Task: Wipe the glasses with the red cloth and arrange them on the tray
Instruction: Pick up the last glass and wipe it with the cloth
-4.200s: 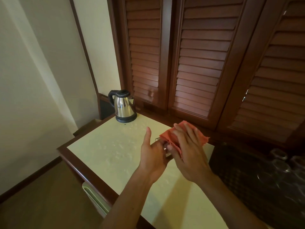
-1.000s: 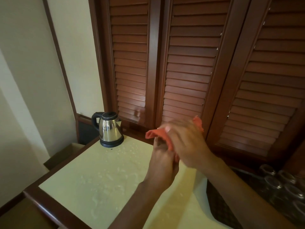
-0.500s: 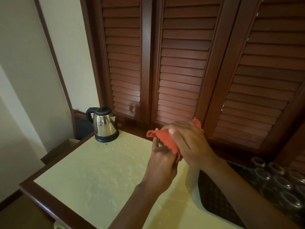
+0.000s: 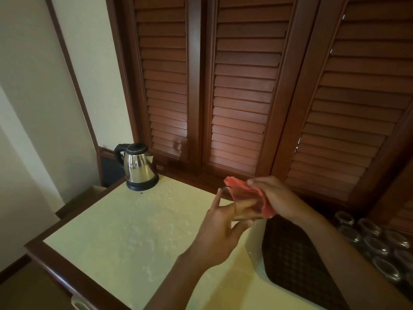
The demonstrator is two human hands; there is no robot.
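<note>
Both hands lowered: one red cloth (image 4: 250,198), one kettle (image 4: 139,167), several glasses (image 4: 368,231).

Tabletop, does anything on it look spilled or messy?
Yes. The tabletop carries pale, scattered blotches running from near the kettle toward its front edge, like dried drops or residue. Whether they are wet cannot be told. The kettle stands upright.

This looks like a hotel room or a home's refreshment corner. A stainless-steel electric kettle with a black lid and handle (image 4: 139,167) stands at the far left corner of a cream-topped counter with dark wood edging (image 4: 125,231). Dark brown louvred wooden doors (image 4: 241,90) rise behind it. Clear drinking glasses (image 4: 371,240) cluster at the right edge beside a dark woven tray (image 4: 295,256).
</note>
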